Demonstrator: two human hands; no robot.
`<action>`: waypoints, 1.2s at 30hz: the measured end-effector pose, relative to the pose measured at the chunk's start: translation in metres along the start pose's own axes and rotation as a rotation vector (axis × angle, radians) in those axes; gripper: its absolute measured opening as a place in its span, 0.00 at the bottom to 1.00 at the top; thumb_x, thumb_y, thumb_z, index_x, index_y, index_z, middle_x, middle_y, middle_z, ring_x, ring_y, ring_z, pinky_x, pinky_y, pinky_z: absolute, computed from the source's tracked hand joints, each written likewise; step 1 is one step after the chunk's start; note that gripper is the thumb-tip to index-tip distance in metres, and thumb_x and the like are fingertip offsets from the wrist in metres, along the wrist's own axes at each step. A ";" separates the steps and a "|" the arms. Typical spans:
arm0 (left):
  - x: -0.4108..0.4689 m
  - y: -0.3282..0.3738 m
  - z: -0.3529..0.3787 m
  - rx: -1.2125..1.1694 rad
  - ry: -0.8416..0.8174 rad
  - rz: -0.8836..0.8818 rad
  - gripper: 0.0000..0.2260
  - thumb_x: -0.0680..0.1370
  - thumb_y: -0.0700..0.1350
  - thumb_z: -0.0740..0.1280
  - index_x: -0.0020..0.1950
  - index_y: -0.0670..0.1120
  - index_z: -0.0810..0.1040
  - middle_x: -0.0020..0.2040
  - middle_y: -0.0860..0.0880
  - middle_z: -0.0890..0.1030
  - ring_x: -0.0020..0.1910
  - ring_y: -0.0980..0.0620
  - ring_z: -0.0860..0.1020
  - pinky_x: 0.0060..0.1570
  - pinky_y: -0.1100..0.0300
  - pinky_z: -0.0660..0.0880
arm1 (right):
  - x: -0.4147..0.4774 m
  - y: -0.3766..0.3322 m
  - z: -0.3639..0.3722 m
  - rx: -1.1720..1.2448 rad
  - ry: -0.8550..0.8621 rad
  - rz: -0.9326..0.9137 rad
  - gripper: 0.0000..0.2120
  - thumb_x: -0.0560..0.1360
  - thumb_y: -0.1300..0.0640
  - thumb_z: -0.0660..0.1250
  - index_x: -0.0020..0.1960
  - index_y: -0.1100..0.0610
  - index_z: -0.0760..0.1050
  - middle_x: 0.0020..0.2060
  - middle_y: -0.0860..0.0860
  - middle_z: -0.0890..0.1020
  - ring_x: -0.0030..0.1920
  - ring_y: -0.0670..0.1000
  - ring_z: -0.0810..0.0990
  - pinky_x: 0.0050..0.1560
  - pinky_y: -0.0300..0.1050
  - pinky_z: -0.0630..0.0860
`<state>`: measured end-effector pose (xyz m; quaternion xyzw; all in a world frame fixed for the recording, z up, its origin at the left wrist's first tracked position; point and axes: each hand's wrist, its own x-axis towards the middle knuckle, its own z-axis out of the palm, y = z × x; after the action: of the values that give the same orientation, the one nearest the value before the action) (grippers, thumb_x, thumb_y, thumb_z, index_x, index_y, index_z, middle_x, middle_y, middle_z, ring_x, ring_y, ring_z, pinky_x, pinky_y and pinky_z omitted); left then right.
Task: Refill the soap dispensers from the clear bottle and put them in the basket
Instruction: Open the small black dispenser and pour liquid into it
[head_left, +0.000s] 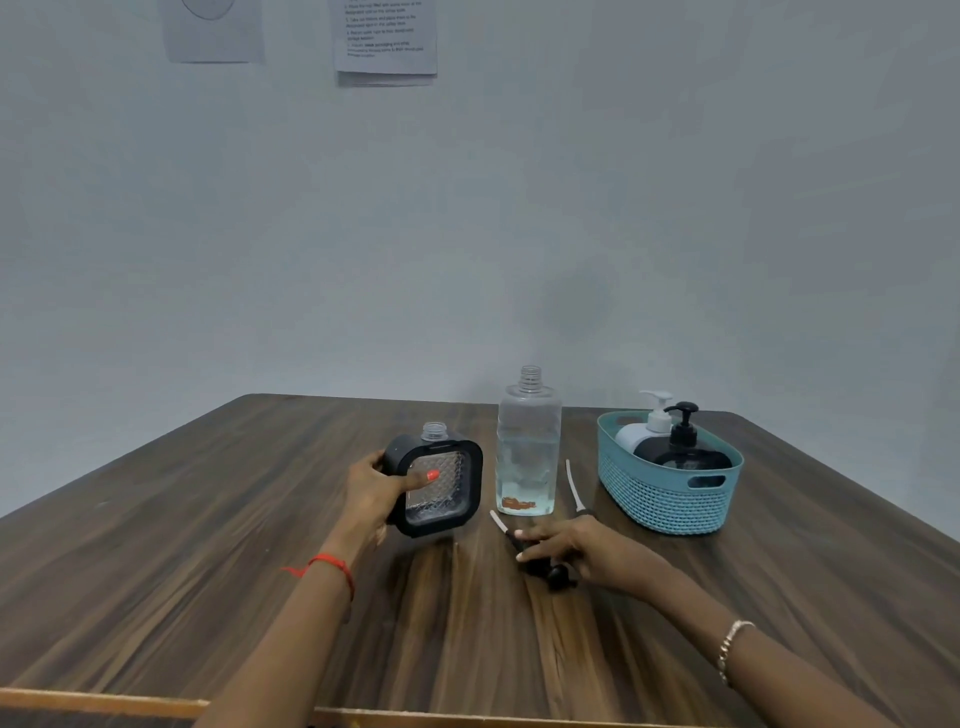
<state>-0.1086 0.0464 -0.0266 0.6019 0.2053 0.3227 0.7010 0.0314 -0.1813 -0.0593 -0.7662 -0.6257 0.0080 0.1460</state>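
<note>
L hand (375, 492) grips tilted square black dispenser (442, 486), quilted clear face. R hand (574, 545) curls on black pump (558, 579), mid wood worktop (208, 545), well off edges; mesh basket (660, 501) nearer R edge.

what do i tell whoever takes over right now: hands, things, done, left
Left hand grips the square dispenser, tilted, neck open.
Right hand lies over the black pump on the table; grip unclear.
Clear bottle stands uncapped, part full, beside the basket.
Done: white dispenser and black dispenser stand in the basket.
Left: cannot tell if the square dispenser is filled; fit its pump, then put it in the basket.
</note>
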 end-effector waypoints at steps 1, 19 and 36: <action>0.001 -0.001 0.000 0.001 0.002 0.003 0.21 0.64 0.30 0.75 0.55 0.39 0.75 0.42 0.46 0.80 0.36 0.50 0.79 0.28 0.58 0.76 | 0.000 0.001 -0.002 0.012 0.000 -0.006 0.26 0.70 0.73 0.62 0.64 0.52 0.75 0.67 0.46 0.72 0.67 0.41 0.68 0.68 0.33 0.65; 0.036 -0.013 0.012 -0.074 -0.004 0.049 0.24 0.64 0.30 0.75 0.56 0.42 0.75 0.45 0.46 0.81 0.40 0.49 0.80 0.35 0.56 0.77 | 0.091 0.041 -0.036 0.933 0.624 0.521 0.31 0.62 0.65 0.78 0.60 0.55 0.70 0.51 0.48 0.79 0.51 0.49 0.79 0.48 0.42 0.78; 0.036 -0.009 0.030 -0.013 0.069 0.118 0.23 0.63 0.31 0.76 0.55 0.40 0.74 0.47 0.44 0.81 0.41 0.49 0.80 0.37 0.57 0.77 | 0.095 0.005 -0.048 0.531 0.892 0.476 0.31 0.55 0.60 0.79 0.56 0.51 0.73 0.49 0.50 0.80 0.49 0.51 0.78 0.48 0.46 0.78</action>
<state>-0.0609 0.0499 -0.0257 0.5971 0.1914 0.3854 0.6770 0.0656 -0.1015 0.0019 -0.7524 -0.2901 -0.1268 0.5776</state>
